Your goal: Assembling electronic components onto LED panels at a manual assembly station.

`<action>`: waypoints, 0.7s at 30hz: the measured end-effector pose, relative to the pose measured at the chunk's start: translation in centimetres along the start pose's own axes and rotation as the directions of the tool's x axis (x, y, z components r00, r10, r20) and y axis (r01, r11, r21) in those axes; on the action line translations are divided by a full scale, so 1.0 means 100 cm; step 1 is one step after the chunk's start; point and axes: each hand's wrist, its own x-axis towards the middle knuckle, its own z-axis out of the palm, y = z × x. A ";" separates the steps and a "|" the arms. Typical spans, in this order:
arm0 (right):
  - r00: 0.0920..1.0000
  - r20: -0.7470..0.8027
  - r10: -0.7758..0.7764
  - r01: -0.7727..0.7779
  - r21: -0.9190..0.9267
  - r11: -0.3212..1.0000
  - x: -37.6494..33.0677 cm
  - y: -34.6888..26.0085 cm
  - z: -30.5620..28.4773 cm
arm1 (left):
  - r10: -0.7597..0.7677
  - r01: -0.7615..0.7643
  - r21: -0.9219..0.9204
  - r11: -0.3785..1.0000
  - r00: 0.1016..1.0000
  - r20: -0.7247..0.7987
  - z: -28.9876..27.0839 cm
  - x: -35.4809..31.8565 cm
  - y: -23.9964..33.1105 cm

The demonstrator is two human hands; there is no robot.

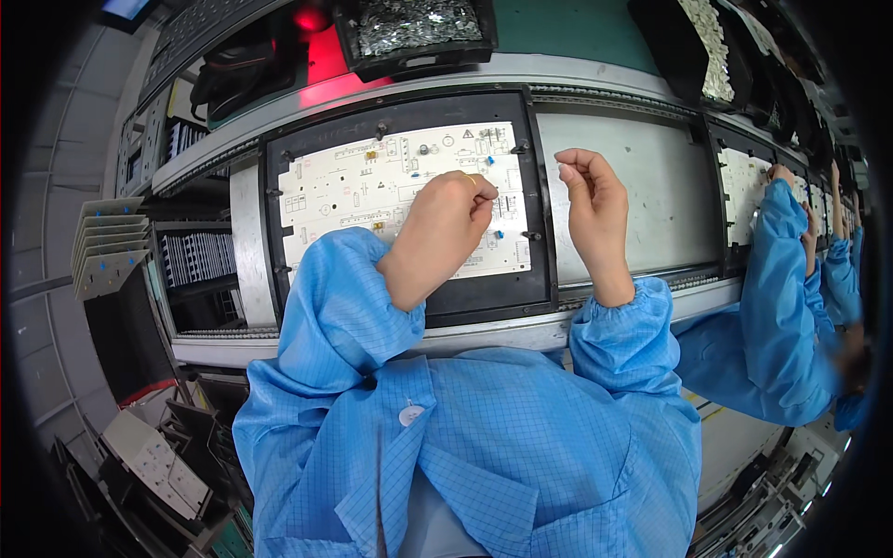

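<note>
Blue sleeves before circuit board

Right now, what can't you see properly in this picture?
- Head view: whatever the left hand pinches; its own fingers cover it.
- The right hand fingertips are closed, anything between them is too small to tell.
- Part of the white circuit board lies under the left hand.
- The co-worker's board is bent and tiny at the rim.

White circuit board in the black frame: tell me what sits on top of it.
Small blue and yellow components stand on the white circuit board. The left hand covers its middle right, hiding whatever lies beneath.
</note>
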 end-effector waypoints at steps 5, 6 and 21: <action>1.000 -0.004 0.015 -0.015 0.061 0.998 0.000 -0.005 -0.001 | -0.007 0.004 0.066 0.998 0.999 0.046 -0.001 0.003 -0.002; 1.000 0.000 -0.002 0.002 0.072 0.997 0.000 -0.005 0.000 | -0.006 0.002 0.071 0.997 0.999 0.046 -0.001 0.003 -0.002; 0.999 -0.033 -0.015 0.017 0.067 0.998 -0.002 -0.006 0.006 | 0.027 -0.035 0.103 0.994 0.997 0.075 0.001 0.009 0.002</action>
